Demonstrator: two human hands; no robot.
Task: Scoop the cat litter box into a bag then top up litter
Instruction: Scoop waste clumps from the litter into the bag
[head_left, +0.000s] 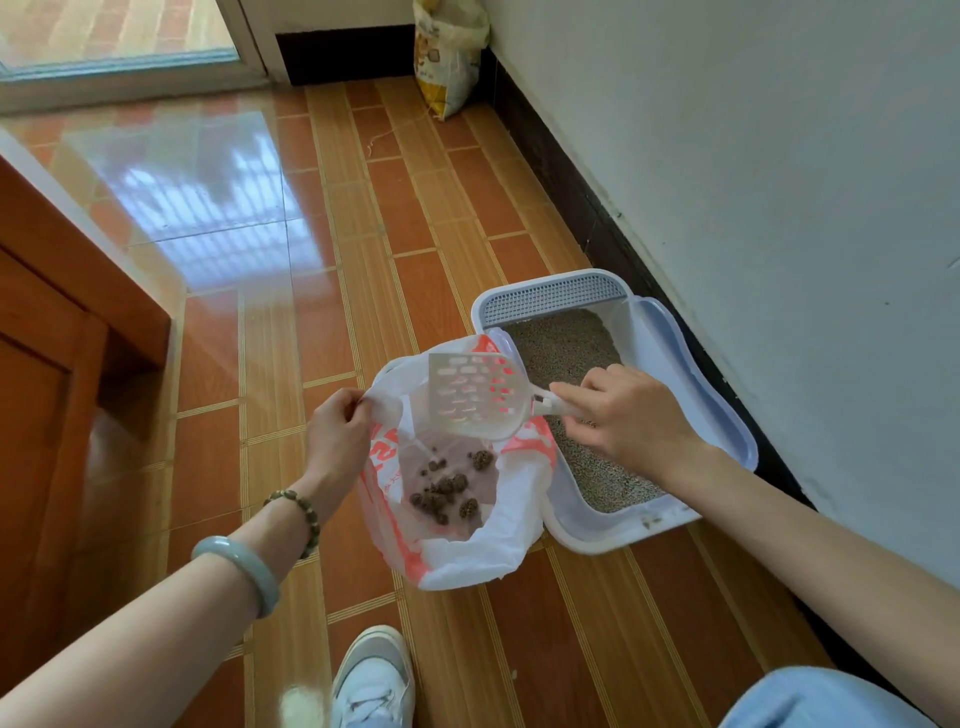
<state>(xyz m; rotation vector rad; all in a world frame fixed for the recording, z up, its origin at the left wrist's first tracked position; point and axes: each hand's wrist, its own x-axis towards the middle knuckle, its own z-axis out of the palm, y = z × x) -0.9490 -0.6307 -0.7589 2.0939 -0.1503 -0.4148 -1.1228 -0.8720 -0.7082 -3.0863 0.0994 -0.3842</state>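
Observation:
A white and red plastic bag (498, 540) stands open on the floor, with several dark clumps (447, 488) inside. My left hand (335, 431) pinches the bag's left rim and holds it open. My right hand (623, 410) grips the handle of a white slotted scoop (475, 395), which is tilted over the bag's mouth and looks empty. The white litter box (670, 364) lies just right of the bag, against the wall, filled with grey litter (566, 343).
A yellow and white litter sack (449, 57) leans in the far corner by the wall. A wooden cabinet (57, 332) stands on the left. My white shoe (374, 680) is near the bottom edge. A glass door (119, 36) is at the far left.

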